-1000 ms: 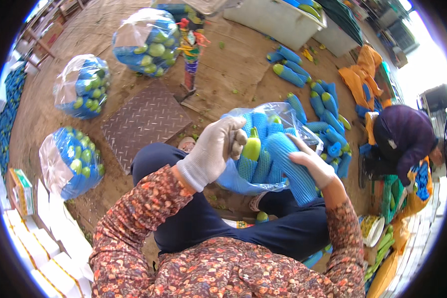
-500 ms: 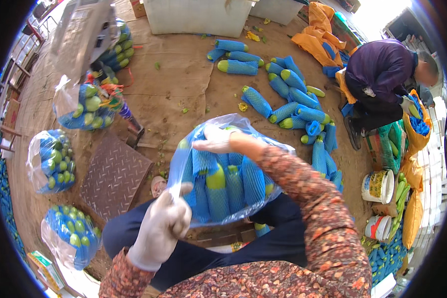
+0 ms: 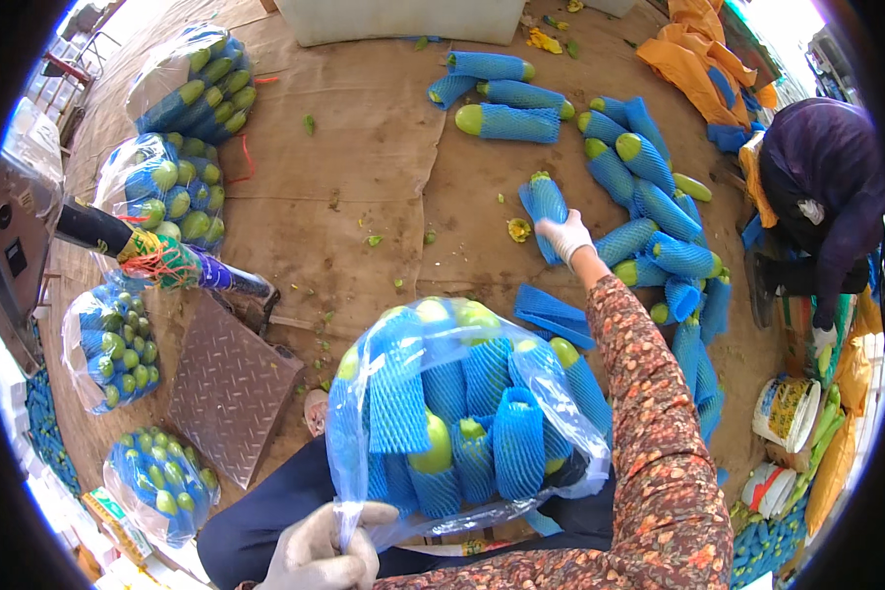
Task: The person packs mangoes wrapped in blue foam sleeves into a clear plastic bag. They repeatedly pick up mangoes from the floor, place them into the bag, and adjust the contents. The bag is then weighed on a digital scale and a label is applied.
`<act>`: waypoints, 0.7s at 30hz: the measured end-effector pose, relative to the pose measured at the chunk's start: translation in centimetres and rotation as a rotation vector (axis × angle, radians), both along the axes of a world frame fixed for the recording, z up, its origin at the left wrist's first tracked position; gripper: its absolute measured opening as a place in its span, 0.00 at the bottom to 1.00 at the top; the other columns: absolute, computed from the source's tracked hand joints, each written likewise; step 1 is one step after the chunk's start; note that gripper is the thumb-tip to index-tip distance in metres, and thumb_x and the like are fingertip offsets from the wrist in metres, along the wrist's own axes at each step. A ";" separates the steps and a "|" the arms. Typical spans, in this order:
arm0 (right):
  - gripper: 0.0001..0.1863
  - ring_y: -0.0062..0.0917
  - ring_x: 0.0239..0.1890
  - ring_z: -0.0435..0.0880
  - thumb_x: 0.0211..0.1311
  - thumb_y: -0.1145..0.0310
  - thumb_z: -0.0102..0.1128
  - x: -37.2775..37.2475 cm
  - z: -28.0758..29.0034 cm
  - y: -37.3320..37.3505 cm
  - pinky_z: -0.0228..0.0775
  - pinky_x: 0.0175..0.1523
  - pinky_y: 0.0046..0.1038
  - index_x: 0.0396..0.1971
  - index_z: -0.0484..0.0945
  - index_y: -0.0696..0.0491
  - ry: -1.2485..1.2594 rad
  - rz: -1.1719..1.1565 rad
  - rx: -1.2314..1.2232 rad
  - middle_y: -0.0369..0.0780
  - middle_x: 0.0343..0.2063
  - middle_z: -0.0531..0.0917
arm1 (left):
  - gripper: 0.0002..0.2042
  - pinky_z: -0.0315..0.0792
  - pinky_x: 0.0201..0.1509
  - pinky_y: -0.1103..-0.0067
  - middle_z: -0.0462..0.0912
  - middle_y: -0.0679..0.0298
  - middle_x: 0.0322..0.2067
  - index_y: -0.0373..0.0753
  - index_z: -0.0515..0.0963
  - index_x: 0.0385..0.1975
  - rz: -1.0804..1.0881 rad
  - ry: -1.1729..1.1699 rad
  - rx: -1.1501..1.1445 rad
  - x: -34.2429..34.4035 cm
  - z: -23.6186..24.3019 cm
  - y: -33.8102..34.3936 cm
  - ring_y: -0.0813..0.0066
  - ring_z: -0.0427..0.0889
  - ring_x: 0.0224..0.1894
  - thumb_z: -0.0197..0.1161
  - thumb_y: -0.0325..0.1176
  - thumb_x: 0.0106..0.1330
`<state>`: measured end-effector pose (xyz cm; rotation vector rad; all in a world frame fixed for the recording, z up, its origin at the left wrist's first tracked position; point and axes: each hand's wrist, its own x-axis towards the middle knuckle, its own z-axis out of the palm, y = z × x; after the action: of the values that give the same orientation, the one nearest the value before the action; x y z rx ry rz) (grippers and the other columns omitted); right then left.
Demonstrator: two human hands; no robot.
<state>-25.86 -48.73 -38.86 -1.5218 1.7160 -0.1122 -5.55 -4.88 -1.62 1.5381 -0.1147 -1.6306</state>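
Blue foam-netted zucchini (image 3: 518, 447) already crowd the plastic bag (image 3: 596, 460), its rim pinched by the gloved left hand (image 3: 323, 553); beyond, the right hand (image 3: 566, 237) grips another zucchini (image 3: 542, 200), loose ones (image 3: 509, 123) lie unbagged, and filled bags (image 3: 118, 349) stand leftward.

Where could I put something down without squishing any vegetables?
The widest bare patch is the brown floor between the filled bags on the left and the blue-netted vegetables right of it; a few scraps lie there. The ridged metal plate is bare too. It's crowded beside the right hand and inside the open bag.
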 end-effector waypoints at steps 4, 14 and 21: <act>0.43 0.34 0.37 0.83 0.56 0.44 0.69 -3.3 10.7 2.8 0.77 0.36 0.40 0.68 0.63 0.45 -0.724 -0.204 0.374 0.44 0.45 0.80 | 0.28 0.55 0.23 0.88 0.74 0.70 0.19 0.23 0.71 0.61 0.034 -0.026 -0.100 -0.4 0.0 1.4 0.87 0.64 0.18 0.59 0.38 0.66; 0.53 0.39 0.61 0.79 0.64 0.33 0.59 -10.0 37.6 19.8 0.78 0.62 0.45 0.72 0.58 0.62 -1.487 0.261 0.404 0.52 0.69 0.67 | 0.25 0.59 0.24 0.87 0.72 0.72 0.23 0.22 0.65 0.63 0.154 0.126 -0.392 0.0 -0.5 5.9 0.86 0.61 0.19 0.51 0.38 0.76; 0.41 0.38 0.59 0.80 0.65 0.47 0.61 -0.8 28.3 26.4 0.68 0.67 0.35 0.69 0.65 0.61 -0.347 0.646 0.068 0.50 0.58 0.80 | 0.19 0.57 0.25 0.84 0.70 0.71 0.23 0.29 0.69 0.60 0.204 0.241 -0.478 0.1 -1.6 7.4 0.86 0.59 0.19 0.50 0.37 0.79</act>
<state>-26.62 -22.29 -10.57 -1.8078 0.8985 0.0193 -5.45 2.49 -3.17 0.9536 -0.1935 -1.4800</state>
